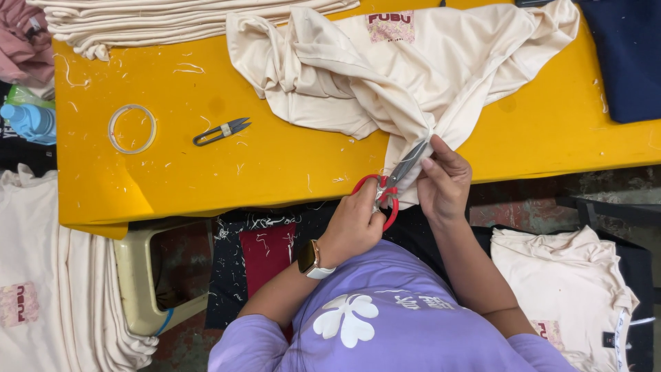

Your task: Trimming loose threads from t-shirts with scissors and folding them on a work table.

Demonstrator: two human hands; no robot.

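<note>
At the near edge of the yellow table [206,158], the left hand [354,224] grips red-handled scissors [389,186] with blades against a cream shirt [385,76], whose hem the right hand [444,182] pinches, while small snips [222,131] and a tape ring [131,129] lie farther left.

A single head-worn camera looks steeply down from above the person, close over their hands [399,203], facing a yellow table [206,165] ahead, with floor visible beneath its near edge.
</note>
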